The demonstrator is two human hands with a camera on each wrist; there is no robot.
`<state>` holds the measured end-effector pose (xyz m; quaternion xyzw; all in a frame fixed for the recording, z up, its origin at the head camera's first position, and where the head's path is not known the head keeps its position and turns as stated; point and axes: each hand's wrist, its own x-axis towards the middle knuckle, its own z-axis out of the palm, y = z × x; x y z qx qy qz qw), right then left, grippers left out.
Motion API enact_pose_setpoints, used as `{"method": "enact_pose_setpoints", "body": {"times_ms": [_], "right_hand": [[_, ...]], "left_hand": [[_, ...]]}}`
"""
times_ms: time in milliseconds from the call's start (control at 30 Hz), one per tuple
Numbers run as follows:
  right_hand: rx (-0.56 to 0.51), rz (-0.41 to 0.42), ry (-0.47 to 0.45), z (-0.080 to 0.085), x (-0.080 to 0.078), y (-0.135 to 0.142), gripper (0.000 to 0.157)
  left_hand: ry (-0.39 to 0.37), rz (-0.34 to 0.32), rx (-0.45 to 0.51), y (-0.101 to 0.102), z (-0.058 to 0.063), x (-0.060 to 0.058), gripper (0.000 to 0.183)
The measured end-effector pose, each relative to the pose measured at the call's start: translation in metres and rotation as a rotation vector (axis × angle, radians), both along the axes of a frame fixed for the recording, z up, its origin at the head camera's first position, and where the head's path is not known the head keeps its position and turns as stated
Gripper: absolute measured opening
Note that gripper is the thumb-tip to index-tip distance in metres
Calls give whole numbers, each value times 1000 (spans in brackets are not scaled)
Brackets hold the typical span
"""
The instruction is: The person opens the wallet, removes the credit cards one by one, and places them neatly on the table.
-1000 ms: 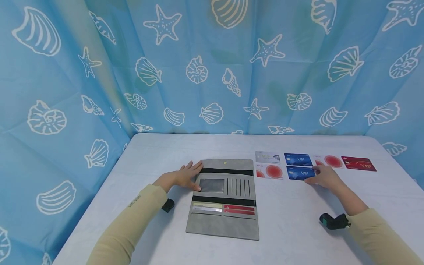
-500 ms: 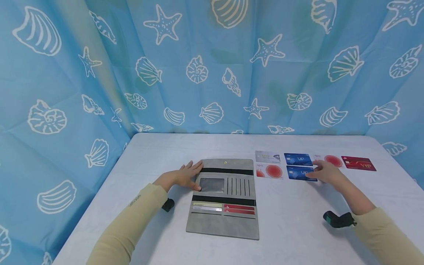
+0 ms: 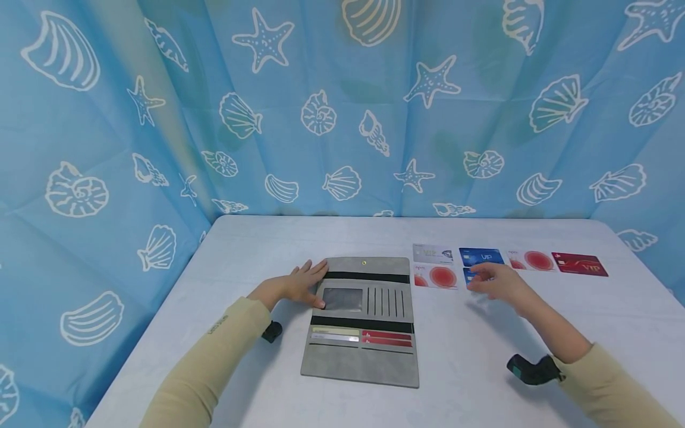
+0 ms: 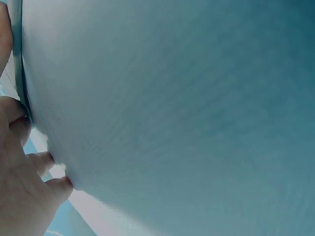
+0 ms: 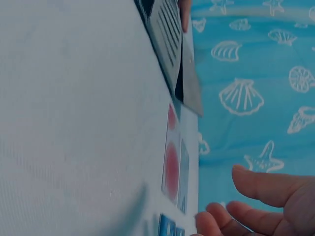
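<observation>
An unfolded grey wallet [image 3: 361, 362] lies on the white table, with a grey card and red cards in its lower slots. On its left edge rests my left hand [image 3: 294, 288], fingers spread and the thumb beside the clear window [image 3: 343, 299]. My right hand [image 3: 500, 284] hovers over the lower blue VIP card [image 3: 468, 275] and covers most of it. In the right wrist view, thumb and fingers [image 5: 261, 184] are apart with nothing between them. Left of that hand lies a white card with a red circle [image 3: 436, 276]; behind it is another blue card [image 3: 478, 256].
A silver VIP card [image 3: 432, 254] lies at the back, right of the wallet. Farther right are a second red-circle card [image 3: 531, 260] and a red VIP card [image 3: 580, 264]. A blue shell-patterned curtain [image 3: 342, 119] hangs behind the white table [image 3: 455, 368].
My right hand has moved left, from the right end of the lower blue card to over its middle. My left hand and the wallet have stayed put.
</observation>
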<state>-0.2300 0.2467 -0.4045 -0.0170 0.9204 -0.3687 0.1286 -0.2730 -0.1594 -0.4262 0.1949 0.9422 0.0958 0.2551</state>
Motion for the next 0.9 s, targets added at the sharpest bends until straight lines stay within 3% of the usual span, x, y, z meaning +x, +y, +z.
{"method": "enact_pose_setpoints", "body": {"times_ms": [433, 900], "right_hand": [[-64, 88, -17, 0, 31, -52, 38], [-71, 199, -41, -13, 47, -86, 14]], "left_hand": [[-4, 7, -1, 0, 1, 0, 96], [-13, -12, 41, -2, 3, 0, 95]]}}
